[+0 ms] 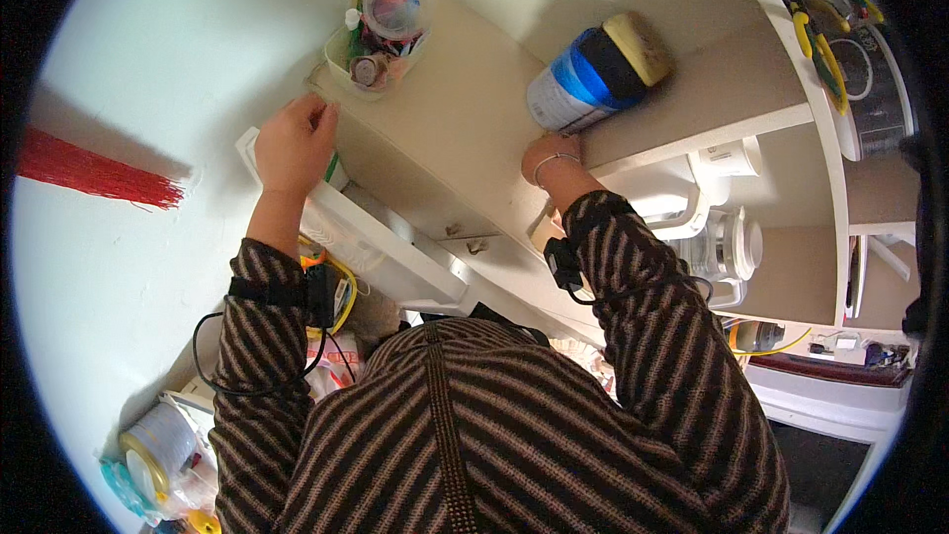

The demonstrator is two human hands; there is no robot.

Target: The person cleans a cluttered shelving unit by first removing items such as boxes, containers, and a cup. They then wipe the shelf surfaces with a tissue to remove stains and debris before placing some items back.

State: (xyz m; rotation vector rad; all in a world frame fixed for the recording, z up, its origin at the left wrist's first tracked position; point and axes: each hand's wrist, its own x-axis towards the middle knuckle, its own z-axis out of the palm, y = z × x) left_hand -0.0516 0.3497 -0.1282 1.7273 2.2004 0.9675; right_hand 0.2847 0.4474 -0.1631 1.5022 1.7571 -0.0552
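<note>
My left hand [297, 143] is curled closed beside the wall, above the end of a pulled-out white drawer [386, 252]. What its fingers hold, if anything, is hidden. A little green shows inside the drawer just below this hand. My right hand [549, 156], with a thin bracelet at the wrist, rests at the beige cabinet top [465, 89]; its fingers are turned out of sight. Just beyond it a jar [593, 79] with a blue, white and black body and a yellowish lid leans or lies against the back panel.
At the back left corner stands a clear plastic tub [390, 15] with small items. Right of my arm, shelves hold a glass jug [727, 242] with a white handle. Red tassel strands [99, 170] hang on the wall. Tape rolls [158, 450] lie at lower left; yellow-handled pliers [820, 54] hang upper right.
</note>
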